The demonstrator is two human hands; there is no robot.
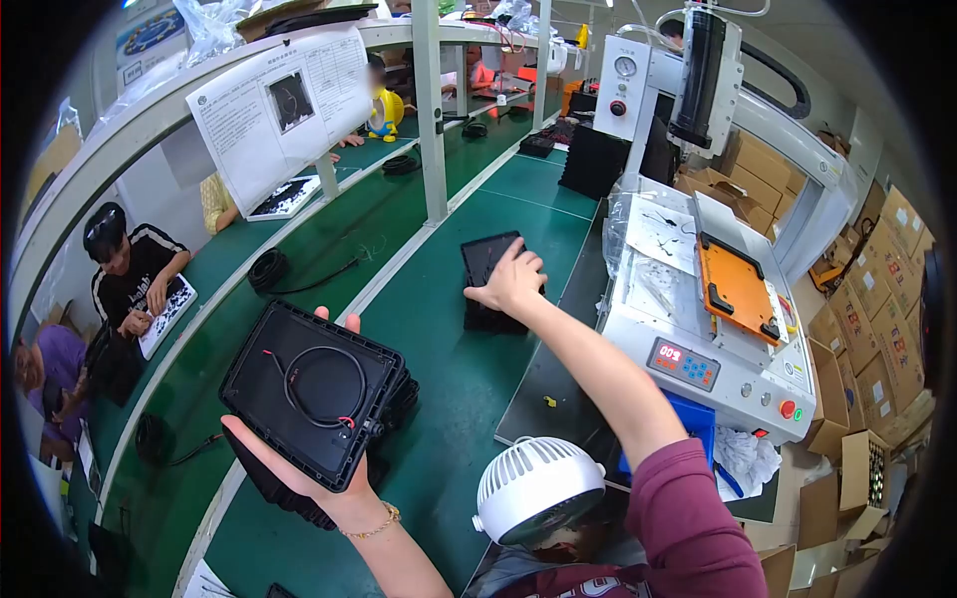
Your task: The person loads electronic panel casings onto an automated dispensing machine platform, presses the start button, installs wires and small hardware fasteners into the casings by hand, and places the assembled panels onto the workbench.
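Presently, left hand (289, 468), fingers wrapped wide beneath, is holding a black case (325, 387) with coiled cable (289, 379) inside above the green bench (439, 349), while right hand (511, 284), fingers loosely spread, is covering a dark stack (480, 259), whether gripping or merely touching being hard to tell.

On the workbench (451, 404), a stack of trays (479, 255) is placed ahead, topped by the right hand (511, 282). Nearer and to the left, a case (325, 377) is held in the left hand (324, 486), with a coiled cable (288, 381) laid in it. The bench is flanked on the right by a machine (638, 329), on which a plate (736, 289) is set; farther right, boxes (890, 282) are piled.
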